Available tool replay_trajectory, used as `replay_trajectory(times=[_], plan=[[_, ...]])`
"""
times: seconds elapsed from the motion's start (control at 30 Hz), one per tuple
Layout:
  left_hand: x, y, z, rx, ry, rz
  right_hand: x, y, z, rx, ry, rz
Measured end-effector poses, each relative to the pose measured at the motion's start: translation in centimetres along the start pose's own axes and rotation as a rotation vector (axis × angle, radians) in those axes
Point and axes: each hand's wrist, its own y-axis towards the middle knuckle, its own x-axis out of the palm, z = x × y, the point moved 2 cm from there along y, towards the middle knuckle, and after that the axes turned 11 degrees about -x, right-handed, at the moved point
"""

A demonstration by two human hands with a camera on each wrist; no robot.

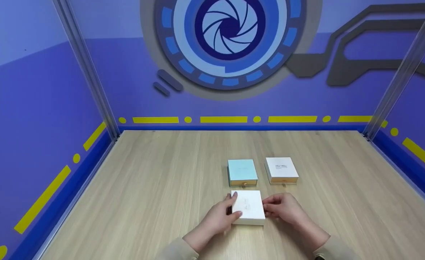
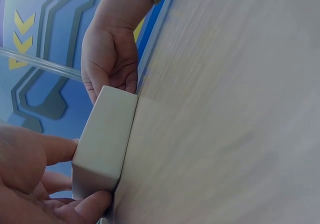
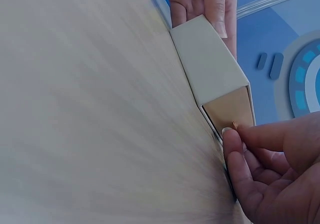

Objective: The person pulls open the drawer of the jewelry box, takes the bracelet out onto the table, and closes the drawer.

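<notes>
A white drawer-style box [image 1: 248,206] lies flat on the wooden table, near the front. My left hand [image 1: 218,216] grips it from the left, with thumb and fingers at its left side and top. At the box's right side is my right hand [image 1: 286,209]. In the right wrist view, its thumb and forefinger pinch a small tab [image 3: 235,125] on the tan drawer front [image 3: 227,108]. The drawer front sits inside the sleeve, about level with its edge. The left wrist view shows the plain long side of the white box [image 2: 107,134].
Just behind the held box stands a light blue drawer box [image 1: 242,170], its tan front and tab facing me. To its right is another white box [image 1: 281,168] with dark lettering. Printed blue-purple walls [image 1: 108,79] enclose the wooden table [image 1: 154,173] at back and sides.
</notes>
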Motion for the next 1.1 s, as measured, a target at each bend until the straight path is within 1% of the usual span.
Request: replay_trajectory(times=[0.17, 0.27, 0.37, 0.47, 0.77, 0.93, 1.1], plan=[[0.07, 0.17, -0.24, 0.006, -0.031, 0.009, -0.08, 0.11, 0.21, 0.027, -0.030, -0.006], [0.04, 0.37, -0.25, 0.017, -0.041, 0.024, -0.15, 0.14, 0.28, 0.032, -0.024, -0.007], [0.02, 0.55, -0.22, 0.023, -0.048, 0.029, -0.24, 0.12, 0.30, 0.024, -0.006, -0.008], [0.01, 0.62, -0.19, 0.020, -0.055, 0.021, -0.28, 0.07, 0.25, 0.016, 0.005, -0.011], [0.01, 0.69, -0.32, 0.013, -0.053, 0.021, -0.23, 0.15, 0.13, 0.029, -0.025, -0.017], [0.00, 0.65, -0.27, 0.004, -0.068, 0.022, -0.21, 0.23, 0.28, 0.024, -0.013, -0.018], [0.00, 0.62, -0.31, 0.015, -0.079, 0.032, -0.09, 0.30, 0.50, 0.016, -0.008, -0.003]])
